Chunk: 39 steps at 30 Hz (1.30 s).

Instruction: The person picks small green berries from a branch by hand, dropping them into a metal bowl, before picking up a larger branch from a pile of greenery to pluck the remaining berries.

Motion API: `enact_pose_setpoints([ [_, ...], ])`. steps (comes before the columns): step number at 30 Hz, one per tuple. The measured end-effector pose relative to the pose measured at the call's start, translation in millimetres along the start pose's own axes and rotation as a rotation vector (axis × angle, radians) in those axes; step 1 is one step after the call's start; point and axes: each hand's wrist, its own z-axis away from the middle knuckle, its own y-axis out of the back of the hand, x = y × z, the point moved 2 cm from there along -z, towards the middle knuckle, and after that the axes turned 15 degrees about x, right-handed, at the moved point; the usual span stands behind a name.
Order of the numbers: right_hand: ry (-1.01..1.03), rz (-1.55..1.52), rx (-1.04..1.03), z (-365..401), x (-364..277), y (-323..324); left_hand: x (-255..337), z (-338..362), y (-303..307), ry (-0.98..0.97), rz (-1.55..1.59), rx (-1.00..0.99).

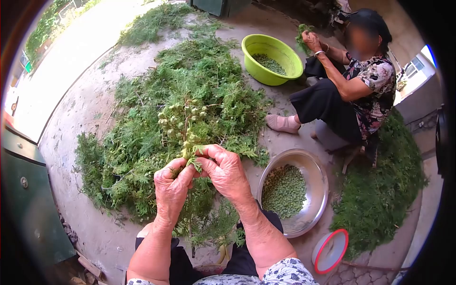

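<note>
Pale green cones cluster along a leafy sprig (186, 124) that points up and away from me. My left hand (170, 189) pinches the sprig's lower part between thumb and fingers. Close beside it, my right hand (223, 172) has thumb and fingertips pressed on a green leafy bit at the sprig's base. Beneath and beyond both hands spreads a big pile of green branches (142, 137). To the right of my right forearm stands a steel basin (319, 190) holding many small green cones (285, 191).
At the upper right a seated person (339, 90) holds a green sprig near a lime-green tub (270, 45) with cones inside. More greenery (380, 185) lies at the right. A red-rimmed sieve (331, 251) is at the lower right, a green metal panel (33, 209) at the left.
</note>
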Motion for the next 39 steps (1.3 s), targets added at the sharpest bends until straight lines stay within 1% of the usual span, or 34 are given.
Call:
enact_pose_setpoints([
  [2,0.071,0.173,-0.03,1.1,-8.3,0.6,2.2,-0.3,-1.7,0.029,0.003,0.025],
  [5,0.027,0.195,-0.039,2.8,-5.1,-0.5,0.4,0.9,0.5,0.074,0.01,0.063],
  [6,-0.096,0.098,-0.035,3.7,-0.8,-1.2,-2.1,-0.6,-0.3,0.09,0.075,0.052],
  [7,-0.253,-0.083,-0.047,3.8,2.9,0.7,-2.5,-1.0,0.8,0.105,0.136,0.048],
  [8,-0.414,-0.26,-0.061,3.1,6.5,2.5,-0.2,0.2,-0.7,0.22,0.229,0.052],
  [10,-0.436,-0.46,-0.015,1.4,12.0,3.7,-8.2,-3.4,2.5,0.25,0.254,-0.044],
  [12,-0.398,-0.617,0.033,-3.7,11.3,9.9,-12.5,-4.9,1.7,0.208,0.225,-0.064],
  [14,-0.403,-0.73,0.026,-8.6,1.4,13.6,-9.8,-3.9,0.0,0.196,0.239,-0.057],
  [15,-0.409,-0.724,0.079,-8.3,-5.2,13.1,-6.7,-3.2,-1.0,0.129,0.16,-0.035],
  [16,-0.412,-0.724,0.076,-9.0,-3.9,14.5,-4.9,-3.0,-1.0,0.061,0.083,-0.017],
  [17,-0.382,-0.803,0.052,-10.9,-3.0,17.8,-8.8,-3.8,0.6,-0.03,-0.003,-0.035],
  [18,-0.353,-0.881,0.029,-12.8,-1.3,21.8,-10.1,-3.9,0.5,-0.029,-0.003,-0.033],
  [19,-0.332,-0.912,-0.01,-16.2,0.9,27.0,-9.0,-3.6,-0.1,-0.15,-0.07,-0.025],
  [20,-0.281,-0.892,-0.033,-19.7,0.2,32.4,-8.2,-2.8,-1.3,-0.27,-0.136,-0.019],
  [21,-0.216,-0.769,0.055,-19.8,-5.0,33.1,-9.6,-3.5,0.4,-0.319,-0.205,-0.041],
  [22,-0.151,-0.645,0.141,-18.6,-12.3,33.4,-12.4,-4.7,1.7,-0.318,-0.204,-0.045],
  [23,-0.151,-0.644,0.147,-17.4,-15.5,33.8,-13.0,-4.4,2.6,-0.491,-0.264,-0.027],
  [24,-0.062,-0.4,0.172,-17.0,-19.1,35.0,-11.9,-3.7,2.8,-0.663,-0.322,-0.008],
  [25,0.025,-0.156,0.193,-15.5,-22.8,35.5,-8.4,-2.4,3.7,-0.681,-0.348,-0.017],
  [26,0.024,-0.155,0.196,-12.7,-27.9,33.4,-8.0,-2.4,4.9,-0.68,-0.347,-0.019],
  [28,0.125,0.091,0.126,-6.9,-36.8,25.7,-8.0,-2.0,6.8,-0.721,-0.471,-0.026],
  [29,0.201,0.184,0.104,-7.7,-31.9,25.6,-6.0,-1.0,6.8,-0.72,-0.471,-0.026],
  [31,0.206,0.212,0.078,-9.7,-25.8,25.0,-1.7,0.4,6.1,-0.669,-0.429,0.003],
  [34,0.214,0.22,0.061,-10.7,-20.6,19.7,-6.5,-0.1,6.4,-0.659,-0.343,0.007],
  [36,0.121,0.252,0.069,-10.6,-21.4,17.0,-3.2,0.9,6.0,-0.656,-0.342,-0.006],
  [38,0.088,0.206,0.11,-10.3,-17.9,15.8,-2.6,1.7,5.6,-0.652,-0.342,-0.02],
  [39,0.056,0.16,0.149,-10.4,-15.5,16.0,-2.1,2.7,4.9,-0.71,-0.356,-0.019],
])
